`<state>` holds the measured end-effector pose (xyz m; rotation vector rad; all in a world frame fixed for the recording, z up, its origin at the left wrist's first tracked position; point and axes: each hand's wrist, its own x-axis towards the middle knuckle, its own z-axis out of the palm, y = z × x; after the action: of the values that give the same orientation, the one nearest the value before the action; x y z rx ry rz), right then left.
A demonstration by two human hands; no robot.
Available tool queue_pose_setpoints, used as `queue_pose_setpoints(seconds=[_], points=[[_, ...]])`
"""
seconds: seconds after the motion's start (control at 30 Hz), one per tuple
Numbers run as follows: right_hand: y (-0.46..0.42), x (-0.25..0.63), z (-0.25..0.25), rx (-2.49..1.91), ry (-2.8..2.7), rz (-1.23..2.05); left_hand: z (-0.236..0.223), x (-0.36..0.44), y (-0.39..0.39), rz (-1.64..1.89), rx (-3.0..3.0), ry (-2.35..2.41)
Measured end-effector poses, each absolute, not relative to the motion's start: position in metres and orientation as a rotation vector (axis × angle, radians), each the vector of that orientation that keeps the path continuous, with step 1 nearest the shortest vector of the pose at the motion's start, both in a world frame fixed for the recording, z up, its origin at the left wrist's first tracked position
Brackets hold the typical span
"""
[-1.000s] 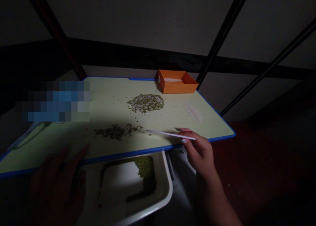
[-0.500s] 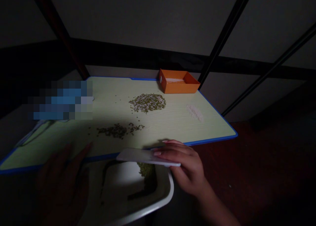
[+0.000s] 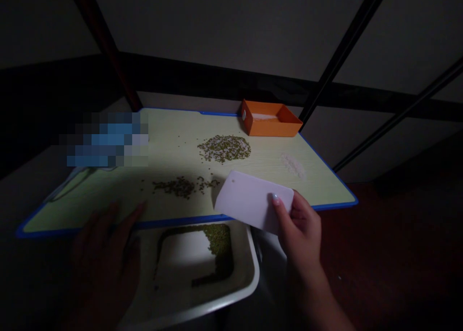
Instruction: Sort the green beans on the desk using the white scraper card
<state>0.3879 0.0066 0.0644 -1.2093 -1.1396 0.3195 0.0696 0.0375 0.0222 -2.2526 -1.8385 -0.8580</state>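
My right hand (image 3: 302, 225) grips a flat white scraper card (image 3: 249, 200), thumb on its face. The card is tilted above the table's front edge, by a small pile of dark green beans (image 3: 179, 187). In deep shadow, my left hand (image 3: 108, 249) has its fingers apart at the table's near edge, beside a white tray (image 3: 255, 273); whether it touches the tray I cannot tell. Green beans (image 3: 219, 239) lie along the tray's far right side. Farther back on the table is a larger pile of green beans mixed with pale grains (image 3: 226, 147).
An orange open box (image 3: 273, 126) with pale grains inside stands at the back right of the blue-edged table (image 3: 260, 159). A streak of pale grains (image 3: 292, 164) lies at the right. At the left is a blurred-out blue item (image 3: 108, 140) with a cable.
My right hand has raised the scraper card from above the tray and turned it, so its broad face shows. My left hand stays near the table edge. The view has shifted slightly.
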Motion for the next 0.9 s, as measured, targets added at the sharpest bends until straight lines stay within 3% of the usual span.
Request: queue_pose_setpoints(seconds=[0.13, 0.3, 0.53, 0.9], points=[[0.003, 0.383, 0.064, -1.186, -1.21, 0.366, 0.021, 0.069, 0.038, -0.856, -2.255, -1.835], [-0.01, 0.391, 0.061, -1.227, -1.234, 0.018, 0.019, 0.069, 0.038, -0.863, -2.239, -1.827], [-0.016, 0.378, 0.08, -0.897, -1.94, -0.273, 0.013, 0.064, 0.039, -0.886, -2.252, -1.788], [0.009, 0.371, 0.061, -0.988, -1.938, -0.477, 0.011, 0.063, 0.043, -0.933, -2.26, -1.76]])
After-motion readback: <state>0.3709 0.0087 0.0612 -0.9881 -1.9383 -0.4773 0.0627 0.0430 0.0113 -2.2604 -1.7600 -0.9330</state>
